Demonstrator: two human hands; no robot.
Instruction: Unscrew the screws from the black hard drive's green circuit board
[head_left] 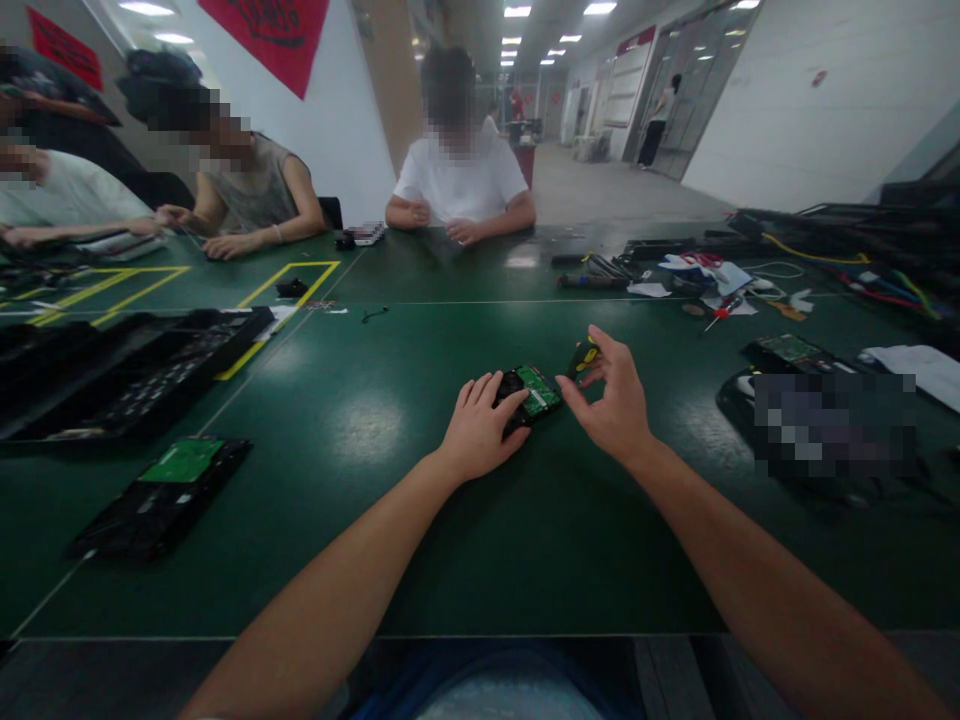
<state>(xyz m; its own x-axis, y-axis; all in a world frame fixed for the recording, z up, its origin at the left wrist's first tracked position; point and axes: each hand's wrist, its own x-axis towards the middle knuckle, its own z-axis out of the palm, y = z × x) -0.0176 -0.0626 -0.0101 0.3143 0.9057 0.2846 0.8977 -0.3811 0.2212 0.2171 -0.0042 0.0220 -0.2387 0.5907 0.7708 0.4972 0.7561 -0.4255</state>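
Note:
A small black device with a green circuit board lies on the dark green table in front of me. My left hand rests on its left side, fingers curled over the black casing. My right hand is just right of the board, its fingers pinched round a black and yellow tool, probably a screwdriver handle, whose tip I cannot make out.
A black unit with a green board lies at the left, black keyboards or trays behind it. More boards, cables and a red-handled screwdriver are at the right. Three people sit across the table; yellow tape marks zones.

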